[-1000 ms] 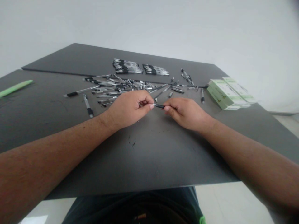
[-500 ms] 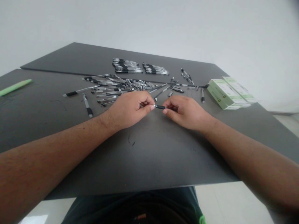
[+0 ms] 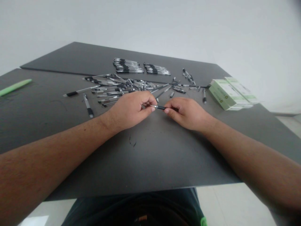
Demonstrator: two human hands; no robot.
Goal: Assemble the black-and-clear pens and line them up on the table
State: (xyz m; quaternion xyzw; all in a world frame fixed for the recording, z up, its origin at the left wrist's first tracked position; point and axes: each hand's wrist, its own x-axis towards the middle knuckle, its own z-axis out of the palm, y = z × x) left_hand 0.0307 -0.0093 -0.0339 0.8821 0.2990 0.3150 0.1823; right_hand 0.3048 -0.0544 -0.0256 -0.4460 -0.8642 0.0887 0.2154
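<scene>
Between my two hands a pen (image 3: 160, 107) with a black grip is held roughly level above the table. The fingers of my left hand (image 3: 137, 110) are closed on its silvery tip end. My right hand (image 3: 188, 113) pinches the black grip part, and the rest of the pen is hidden by those fingers. Just behind my hands lies a loose heap of pens (image 3: 113, 89) and pen parts. Farther back are two neat stacks of pens, a larger one (image 3: 128, 66) and a smaller one (image 3: 157, 69).
Green and white boxes (image 3: 229, 95) sit on the dark table (image 3: 145, 163) at the right. A light green stick-like object (image 3: 16, 87) is at the far left. One pen (image 3: 88, 106) lies apart left of my hands; short parts (image 3: 188, 77) are scattered behind my right hand.
More of the pen's silvery tip end now shows at my left fingertips. Both hands have otherwise stayed nearly in place.
</scene>
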